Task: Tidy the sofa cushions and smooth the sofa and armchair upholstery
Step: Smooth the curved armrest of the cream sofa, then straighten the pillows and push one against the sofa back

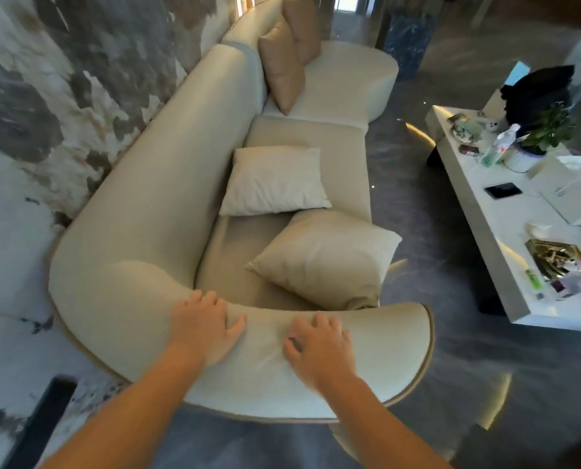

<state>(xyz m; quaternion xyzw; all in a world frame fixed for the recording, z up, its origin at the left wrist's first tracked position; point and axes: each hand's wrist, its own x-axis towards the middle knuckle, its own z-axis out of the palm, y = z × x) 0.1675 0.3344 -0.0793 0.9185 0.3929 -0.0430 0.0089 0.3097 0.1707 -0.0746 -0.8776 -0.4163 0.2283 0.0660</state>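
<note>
Far tan cushion (303,23) — top cropped by frame.

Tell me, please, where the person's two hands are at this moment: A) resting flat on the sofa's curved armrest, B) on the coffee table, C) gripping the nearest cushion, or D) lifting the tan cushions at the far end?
A: the left hand and right hand both lie palm-down and open on the sofa's curved armrest, short of the nearest cushion.
</note>
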